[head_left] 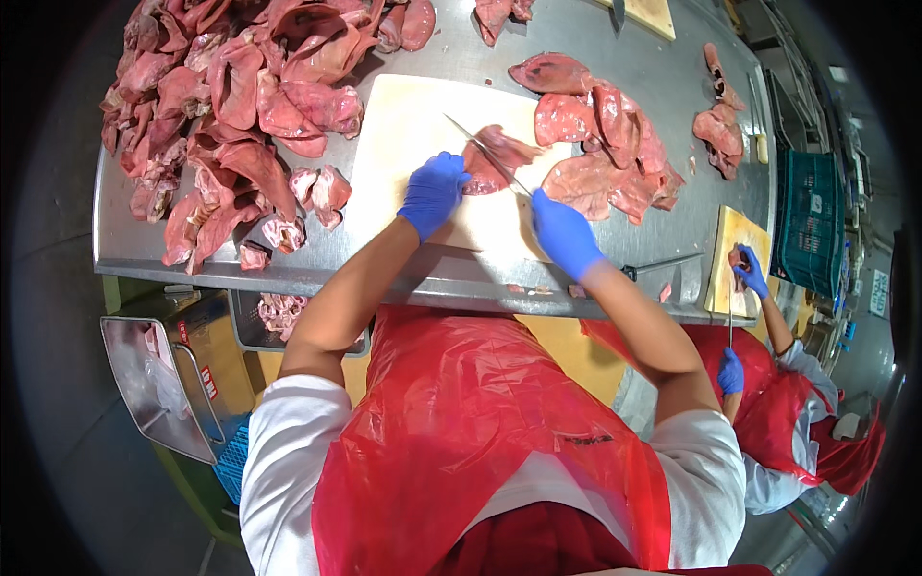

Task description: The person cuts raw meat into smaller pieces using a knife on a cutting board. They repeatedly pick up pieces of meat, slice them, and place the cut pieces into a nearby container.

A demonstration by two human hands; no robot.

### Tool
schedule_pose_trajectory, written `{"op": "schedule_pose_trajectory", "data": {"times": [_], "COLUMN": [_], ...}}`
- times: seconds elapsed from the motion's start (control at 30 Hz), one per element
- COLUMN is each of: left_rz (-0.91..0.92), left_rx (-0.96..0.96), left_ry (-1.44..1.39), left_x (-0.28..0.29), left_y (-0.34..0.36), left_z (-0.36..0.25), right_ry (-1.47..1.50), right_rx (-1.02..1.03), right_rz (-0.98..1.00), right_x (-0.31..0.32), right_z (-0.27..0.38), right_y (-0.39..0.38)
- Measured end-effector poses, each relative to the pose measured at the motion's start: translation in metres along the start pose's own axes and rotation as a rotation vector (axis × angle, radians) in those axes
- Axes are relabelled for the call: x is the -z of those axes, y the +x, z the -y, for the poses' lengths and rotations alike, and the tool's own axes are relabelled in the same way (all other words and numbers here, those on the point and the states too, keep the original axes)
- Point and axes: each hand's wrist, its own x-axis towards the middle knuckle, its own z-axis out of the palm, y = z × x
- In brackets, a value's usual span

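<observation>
My left hand (432,192), in a blue glove, has its fingers curled at the left edge of a pink meat piece (497,154) on the white cutting board (394,125). My right hand (567,230), also gloved in blue, grips a long knife (465,131), whose blade lies diagonally across that meat and points up and left. Several trimmed slabs of meat (595,182) lie beside the board on the right. A large heap of raw meat (230,86) covers the steel table (365,278) to the left, with small pale offcuts (284,230) near its front edge.
At right a co-worker (788,403) cuts meat on a yellowish board (720,288). Green crates (807,221) stand beyond the table. Below left are a steel bin (149,384), a tray of offcuts (283,312) and a blue crate (230,461). Another board (653,14) lies at the back.
</observation>
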Motion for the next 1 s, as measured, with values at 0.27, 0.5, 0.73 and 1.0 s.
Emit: {"op": "schedule_pose_trajectory", "data": {"times": [0.27, 0.5, 0.73, 1.0], "left_rz": [0.236, 0.546, 0.808, -0.215], "left_rx": [0.026, 0.008, 0.133, 0.150], "left_ry": [0.058, -0.044, -0.594, -0.467], "left_x": [0.069, 0.110, 0.000, 0.009], "left_y": [0.053, 0.182, 0.132, 0.003], "left_z": [0.031, -0.055, 0.022, -0.005], "right_ry": [0.177, 0.474, 1.154, 0.592], "right_rx": [-0.132, -0.271, -0.852, -0.389], "right_rz": [0.096, 0.080, -0.136, -0.429], "right_x": [-0.010, -0.007, 0.012, -0.019], "right_z": [0.020, 0.005, 0.022, 0.056], "right_y": [0.025, -0.135, -0.178, 0.038]}}
